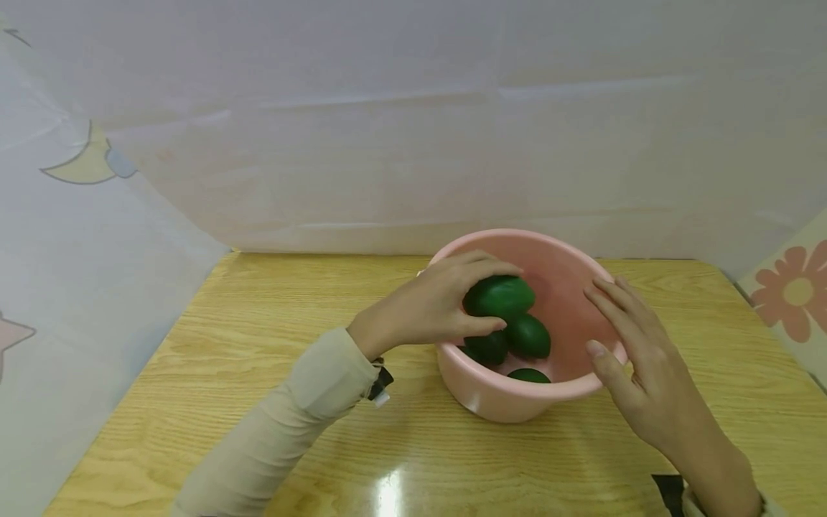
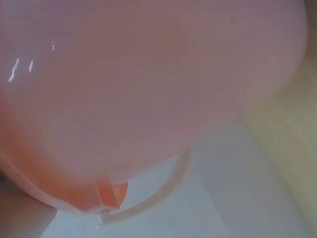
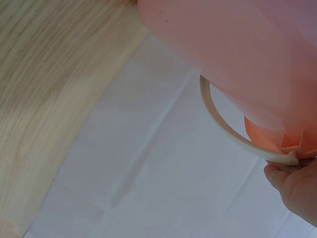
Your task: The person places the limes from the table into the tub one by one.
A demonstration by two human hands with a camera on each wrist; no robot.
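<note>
A pink bucket (image 1: 502,406) stands on the wooden table with several dark green, smooth oval fruits (image 1: 531,337) inside, avocado-like in shape. My left hand (image 1: 436,298) reaches over its left rim and holds one such fruit (image 1: 507,294) between thumb and fingers, above the others. At the opposite rim is my right hand (image 1: 652,373), fingers extended over the opening and thumb apart. Both wrist views are largely filled by the bucket's outer wall (image 2: 148,89); the held fruit is hidden there. The right hand appears beside the handle's end in the right wrist view.
A pale handle (image 3: 223,126) hangs from the bucket's side. The wooden table (image 1: 258,323) extends to both sides and in front of the bucket. Behind it rises a white sheet (image 1: 388,165), with printed cloth on the left and a flower print (image 1: 797,293) at right.
</note>
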